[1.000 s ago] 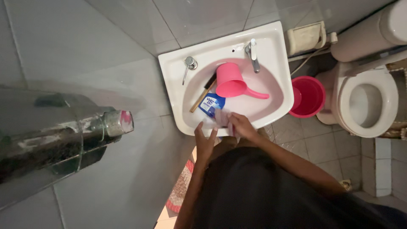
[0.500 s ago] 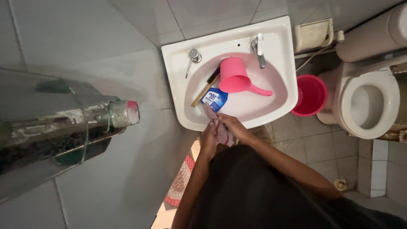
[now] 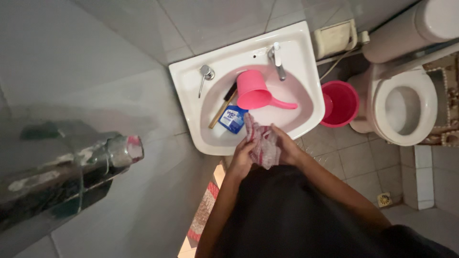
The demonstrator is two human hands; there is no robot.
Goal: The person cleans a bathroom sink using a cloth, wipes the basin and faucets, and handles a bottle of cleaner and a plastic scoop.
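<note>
A glass shelf (image 3: 52, 172) is being seen at the far left, against the tiled wall. In the white sink (image 3: 191, 119), a wooden-handled brush (image 3: 224, 104), a blue packet (image 3: 232, 119) and a pink dipper (image 3: 253, 91) are being kept, the packet just beside the brush. At the sink's near rim, a red-and-white checked cloth (image 3: 263, 143) is being gripped between both hands: the left hand (image 3: 241, 157) is being closed on its left edge, the right hand (image 3: 286, 149) on its right. Further right, a red bucket (image 3: 340, 103) is being kept beside a toilet (image 3: 404, 107).
</note>
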